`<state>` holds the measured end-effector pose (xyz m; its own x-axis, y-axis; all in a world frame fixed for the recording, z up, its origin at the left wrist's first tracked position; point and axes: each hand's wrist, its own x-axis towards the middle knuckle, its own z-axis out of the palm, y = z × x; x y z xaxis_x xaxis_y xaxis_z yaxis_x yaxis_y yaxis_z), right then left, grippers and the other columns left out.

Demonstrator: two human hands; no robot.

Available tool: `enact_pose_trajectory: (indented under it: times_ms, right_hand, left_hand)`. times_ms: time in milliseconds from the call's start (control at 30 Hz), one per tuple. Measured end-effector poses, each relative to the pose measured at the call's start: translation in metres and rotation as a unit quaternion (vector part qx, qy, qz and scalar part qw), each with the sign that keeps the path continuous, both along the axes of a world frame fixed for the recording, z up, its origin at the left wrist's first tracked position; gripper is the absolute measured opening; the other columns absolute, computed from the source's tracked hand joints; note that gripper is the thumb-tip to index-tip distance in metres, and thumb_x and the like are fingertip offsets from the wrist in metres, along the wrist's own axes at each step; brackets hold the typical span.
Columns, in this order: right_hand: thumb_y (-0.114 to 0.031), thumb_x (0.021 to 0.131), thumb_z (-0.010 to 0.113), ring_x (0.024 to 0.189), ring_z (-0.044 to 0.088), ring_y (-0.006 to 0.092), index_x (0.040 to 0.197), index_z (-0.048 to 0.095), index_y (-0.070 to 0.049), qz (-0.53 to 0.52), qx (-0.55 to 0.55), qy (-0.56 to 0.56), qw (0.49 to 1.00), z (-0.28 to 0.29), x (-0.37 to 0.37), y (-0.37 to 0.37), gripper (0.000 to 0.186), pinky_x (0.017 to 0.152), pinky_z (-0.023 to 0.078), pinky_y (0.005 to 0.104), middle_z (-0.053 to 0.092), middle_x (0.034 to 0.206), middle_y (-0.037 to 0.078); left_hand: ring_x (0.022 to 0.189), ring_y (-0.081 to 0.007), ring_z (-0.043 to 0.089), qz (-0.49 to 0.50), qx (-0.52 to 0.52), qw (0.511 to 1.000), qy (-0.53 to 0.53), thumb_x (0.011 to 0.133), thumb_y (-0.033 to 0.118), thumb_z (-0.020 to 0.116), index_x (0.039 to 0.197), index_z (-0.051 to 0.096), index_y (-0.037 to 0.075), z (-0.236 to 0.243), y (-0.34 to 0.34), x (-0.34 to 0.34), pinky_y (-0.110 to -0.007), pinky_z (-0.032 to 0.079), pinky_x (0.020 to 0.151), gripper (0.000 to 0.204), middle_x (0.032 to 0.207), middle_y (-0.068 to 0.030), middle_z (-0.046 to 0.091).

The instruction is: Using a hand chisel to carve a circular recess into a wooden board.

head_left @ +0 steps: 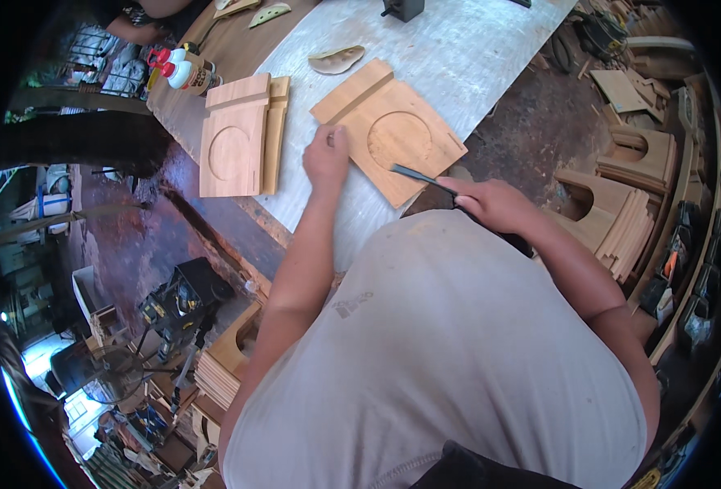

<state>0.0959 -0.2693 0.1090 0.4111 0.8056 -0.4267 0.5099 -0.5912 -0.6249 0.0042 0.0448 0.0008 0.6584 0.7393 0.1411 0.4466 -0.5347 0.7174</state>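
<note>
A light wooden board [352, 134] lies at an angle on the worktable, with a groove across its far end and a round shallow recess cut in its face. Wood crumbs show in the recess. My left hand [327, 156] is closed at the board's left edge, its fingertips partly hidden. In my right hand [495, 204] is a chisel [423, 178], gripped near its dark handle. The flat blade points left, its tip over the recess's near rim. Whether the tip touches the wood I cannot tell.
Left of the board, similar recessed boards [242, 122] are stacked. Beyond them stand red-capped bottles [187, 72]. A curved wood-coloured piece [336, 59] lies on the metal-topped table [458, 73]. Cut wooden parts [609, 216] are piled at right. A fan [103, 371] stands lower left; another person's arm [136, 31] shows far left.
</note>
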Motion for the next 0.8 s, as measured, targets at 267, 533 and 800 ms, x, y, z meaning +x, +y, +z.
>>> enact_pose_trajectory:
  times_ms: [267, 533, 800]
  right_hand:
    - [-0.018, 0.102, 0.054, 0.100, 0.068, 0.0364, 0.148, 0.052, -0.020, -0.064, 0.076, 0.031, 0.995, 0.004, 0.022, -0.029, 0.046, 0.092, 0.050, 0.0410, 0.069, 0.116, 0.018]
    - [-0.022, 0.105, 0.054, 0.090, 0.067, 0.0188, 0.152, 0.048, -0.013, -0.198, 0.260, -0.017, 0.945, -0.033, 0.032, -0.074, 0.048, 0.084, 0.053, 0.0345, 0.071, 0.111, 0.012]
    - [-0.030, 0.107, 0.053, 0.050, 0.041, 0.0058, 0.156, 0.041, -0.014, -0.443, 0.271, 0.157, 0.840, -0.026, 0.063, -0.080, 0.053, 0.043, 0.035, 0.0234, 0.046, 0.071, -0.003]
  left_hand:
    - [0.105, -0.0349, 0.069, -0.131, 0.187, 0.966, 0.120, 0.084, 0.052, 0.075, 0.124, 0.064, 0.005, 0.045, 0.050, 0.078, -0.043, 0.054, 0.090, 0.062, 0.111, -0.0185, 0.073]
    - [0.091, -0.0294, 0.073, -0.276, -0.017, 0.918, 0.284, 0.070, 0.049, 0.084, 0.115, 0.068, 0.007, 0.160, 0.043, 0.116, -0.042, 0.058, 0.077, 0.064, 0.099, -0.0137, 0.075]
    - [0.083, -0.0237, 0.066, -0.409, 0.502, 0.747, -0.153, 0.069, 0.010, 0.074, 0.082, 0.054, 0.009, 0.282, -0.020, 0.022, -0.035, 0.046, 0.071, 0.023, 0.109, -0.0078, 0.071]
